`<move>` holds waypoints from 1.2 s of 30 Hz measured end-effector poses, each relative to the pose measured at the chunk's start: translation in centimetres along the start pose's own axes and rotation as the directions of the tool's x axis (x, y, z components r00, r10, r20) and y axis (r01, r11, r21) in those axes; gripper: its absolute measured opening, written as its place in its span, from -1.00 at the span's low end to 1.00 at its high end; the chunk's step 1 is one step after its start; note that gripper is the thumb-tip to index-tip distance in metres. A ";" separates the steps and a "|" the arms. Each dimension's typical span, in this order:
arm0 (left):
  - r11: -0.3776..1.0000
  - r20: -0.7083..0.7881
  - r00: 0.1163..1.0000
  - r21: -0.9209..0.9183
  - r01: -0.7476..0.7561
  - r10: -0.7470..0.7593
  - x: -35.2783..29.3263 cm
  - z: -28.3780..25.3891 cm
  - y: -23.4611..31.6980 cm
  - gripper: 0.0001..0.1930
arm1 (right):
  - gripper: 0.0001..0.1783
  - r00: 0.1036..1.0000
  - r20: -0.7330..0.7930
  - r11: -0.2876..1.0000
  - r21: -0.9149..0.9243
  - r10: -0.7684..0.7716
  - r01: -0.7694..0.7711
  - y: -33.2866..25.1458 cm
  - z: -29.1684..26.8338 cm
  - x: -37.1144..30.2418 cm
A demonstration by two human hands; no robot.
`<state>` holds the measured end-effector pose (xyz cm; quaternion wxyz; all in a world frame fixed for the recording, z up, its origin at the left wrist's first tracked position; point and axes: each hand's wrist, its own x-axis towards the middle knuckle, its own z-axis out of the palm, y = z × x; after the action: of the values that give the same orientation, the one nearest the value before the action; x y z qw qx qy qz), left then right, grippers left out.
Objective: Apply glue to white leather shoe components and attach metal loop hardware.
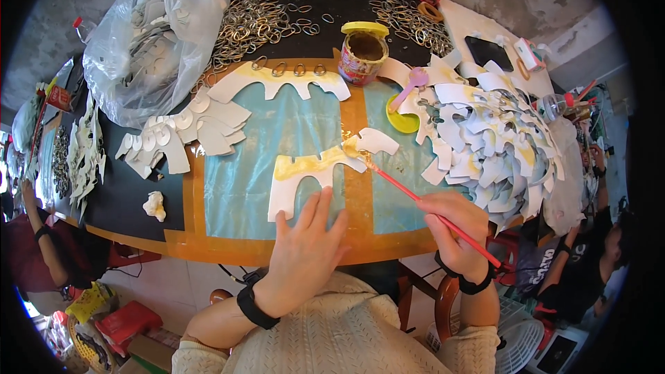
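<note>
A white cut-out piece (280,195) with notched arches lies on the blue sheet (242,194), its upper band smeared with yellowish glue. The outstretched fingers of my left hand (305,235) rest on its lower leg and hold nothing. My right hand (454,232) grips a thin red-handled brush (398,183), whose bristles touch the glued band near its right end. Farther back, another glued white piece (277,83) carries several metal rings (279,69) along its top edge. Beside it stands an opened pot (361,66) with brown contents and a yellow lid.
White pieces pile up at the right (485,138) and overlap at the left (159,138). Metal rings (249,24) lie in heaps at the back. A see-through bag (156,48), a pink spoon (409,90) on a yellow-green lid (403,122) and a phone (488,53) surround the workspace. Other people sit at both sides.
</note>
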<state>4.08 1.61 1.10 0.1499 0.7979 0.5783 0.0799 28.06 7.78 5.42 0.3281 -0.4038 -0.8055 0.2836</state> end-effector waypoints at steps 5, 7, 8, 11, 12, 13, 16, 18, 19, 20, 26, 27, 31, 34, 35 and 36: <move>1.000 0.004 1.000 0.001 0.000 0.000 0.0 -0.1 0.1 -0.46 | -0.77 0.999 -0.046 1.000 -0.024 0.005 -0.006 0.4 0.1 0.1; 1.000 0.000 1.000 0.001 0.001 -0.001 0.0 0.0 0.0 -0.46 | -0.77 0.999 -0.034 0.999 -0.034 0.004 -0.005 0.3 0.0 0.0; 1.000 0.001 1.000 0.001 0.002 -0.002 0.0 0.0 0.0 -0.46 | -0.77 1.000 -0.010 1.000 -0.008 -0.006 0.006 0.2 -0.2 -0.3; 1.000 0.010 1.000 0.002 -0.003 0.003 0.0 0.0 0.0 -0.46 | -0.77 1.000 -0.011 1.000 0.005 -0.001 0.001 0.0 -0.2 -0.5; 1.000 0.012 1.000 0.003 -0.001 0.001 0.0 -0.1 0.1 -0.45 | -0.78 0.999 -0.037 1.000 -0.007 0.015 -0.015 0.0 -0.2 -0.5; 1.000 0.015 1.000 0.004 0.001 -0.001 0.0 -0.1 0.1 -0.45 | -0.78 0.999 -0.038 1.000 -0.007 0.016 -0.017 0.2 -0.2 -0.7; 1.000 0.013 1.000 -0.002 -0.006 0.006 0.0 0.0 0.0 -0.45 | -0.79 0.992 -0.119 0.997 -0.062 0.028 -0.035 0.4 -0.1 -0.8; 1.000 0.014 1.000 0.001 -0.004 0.004 0.0 0.0 0.0 -0.45 | -0.80 0.995 -0.102 0.997 -0.073 -0.013 0.006 0.1 0.1 -0.9; 1.000 0.015 1.000 0.003 -0.003 0.003 0.1 0.0 0.1 -0.45 | -0.80 0.995 -0.102 0.997 -0.073 -0.013 0.005 0.0 0.2 -0.8; 1.000 0.016 1.000 0.002 -0.004 0.004 0.0 0.0 0.1 -0.45 | -0.80 0.997 -0.076 0.999 -0.044 -0.018 0.015 -0.1 0.5 -0.8; 1.000 0.021 1.000 -0.029 0.006 -0.005 0.1 0.1 0.1 -0.46 | -0.81 0.984 -0.175 0.995 -0.088 0.040 -0.056 0.3 0.2 -1.2; 0.999 0.026 1.000 -0.031 0.008 -0.007 0.1 0.0 0.1 -0.45 | -0.81 0.981 -0.195 0.996 -0.085 0.025 -0.042 0.4 0.2 -1.2; 1.000 0.031 1.000 -0.026 0.009 -0.008 0.0 0.1 0.0 -0.45 | -0.80 0.993 -0.121 0.999 -0.043 -0.012 0.007 0.0 0.4 -0.9; 0.999 0.028 1.000 -0.035 0.008 -0.007 0.1 0.1 0.0 -0.46 | -0.79 0.985 -0.170 0.994 -0.089 0.042 -0.057 0.2 0.2 -0.9; 0.999 0.029 1.000 -0.034 0.007 -0.006 0.1 0.1 0.1 -0.46 | -0.79 0.985 -0.173 0.995 -0.086 0.028 -0.044 0.3 0.2 -0.9; 0.999 0.033 0.999 -0.035 0.010 -0.009 0.1 0.0 0.1 -0.46 | -0.79 0.984 -0.175 0.996 -0.082 0.015 -0.030 0.4 0.1 -0.8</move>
<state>4.22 1.63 1.15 0.1737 0.7935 0.5782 0.0763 28.55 7.28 4.79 0.3767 -0.4496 -0.7804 0.2164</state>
